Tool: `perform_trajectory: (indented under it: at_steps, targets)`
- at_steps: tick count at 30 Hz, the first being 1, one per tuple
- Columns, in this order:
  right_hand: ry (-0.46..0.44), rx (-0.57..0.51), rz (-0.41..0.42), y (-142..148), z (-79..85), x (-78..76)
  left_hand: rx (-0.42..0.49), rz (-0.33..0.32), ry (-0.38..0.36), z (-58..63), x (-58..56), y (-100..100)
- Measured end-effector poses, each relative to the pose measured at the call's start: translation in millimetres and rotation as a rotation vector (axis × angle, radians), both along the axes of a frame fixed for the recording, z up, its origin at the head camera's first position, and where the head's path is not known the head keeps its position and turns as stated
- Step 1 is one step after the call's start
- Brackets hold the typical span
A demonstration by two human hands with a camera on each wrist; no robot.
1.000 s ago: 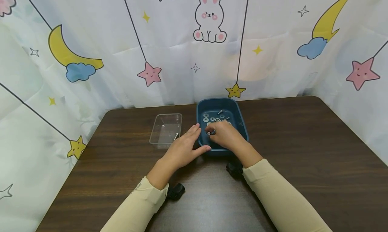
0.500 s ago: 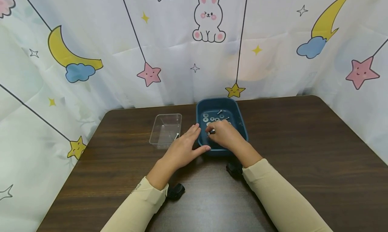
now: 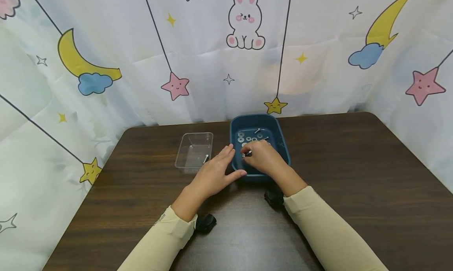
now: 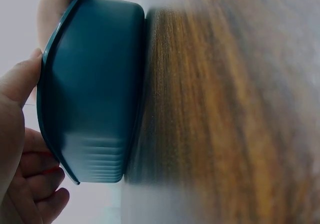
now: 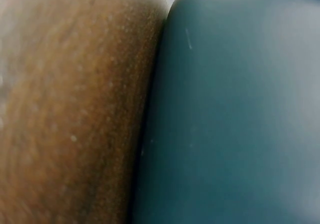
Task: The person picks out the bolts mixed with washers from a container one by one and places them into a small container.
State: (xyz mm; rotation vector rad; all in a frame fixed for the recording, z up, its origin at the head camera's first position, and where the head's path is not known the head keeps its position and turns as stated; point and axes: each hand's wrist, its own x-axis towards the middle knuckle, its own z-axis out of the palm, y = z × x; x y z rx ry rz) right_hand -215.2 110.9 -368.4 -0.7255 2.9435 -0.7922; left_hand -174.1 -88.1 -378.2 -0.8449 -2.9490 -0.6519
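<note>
A dark blue plastic tray [image 3: 286,155] holds several flat washers [image 3: 241,134] and a few loose bolts [image 3: 257,130]. My right hand [image 3: 263,157] reaches into it from the front right and pinches a small metal bolt [image 3: 244,155] between thumb and fingers, close to the tray floor. Much of that bolt is hidden by the fingers. My left hand [image 3: 214,174] rests at the tray's left front corner, fingers extended along the left rim and thumb at the front rim. In the left wrist view, the thumb [image 4: 25,77] touches the rim.
To the left of the blue tray stands a clear plastic box [image 3: 192,151] with a bolt [image 3: 206,158] inside, near the left hand. Both containers are near the back of the dark wooden table [image 3: 339,176]. A printed curtain [image 3: 209,39] hangs behind it.
Both hands keep their places. The bolt pinched in my right hand shows a slight change of angle; otherwise only the head view shifts a little.
</note>
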Motion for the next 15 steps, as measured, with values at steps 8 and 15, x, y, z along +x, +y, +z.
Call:
perform_trajectory:
  at_steps: [8, 15]
  targets:
    - [0.025, -0.051, -0.01, -0.3, -0.4, 1.5, -0.001, 0.004, -0.012, 1.0, 0.7, -0.1]
    - [0.056, -0.051, -0.003, -0.1, -0.6, 1.1, 0.03, 0.004, 0.003, 3.2, -0.5, -7.0]
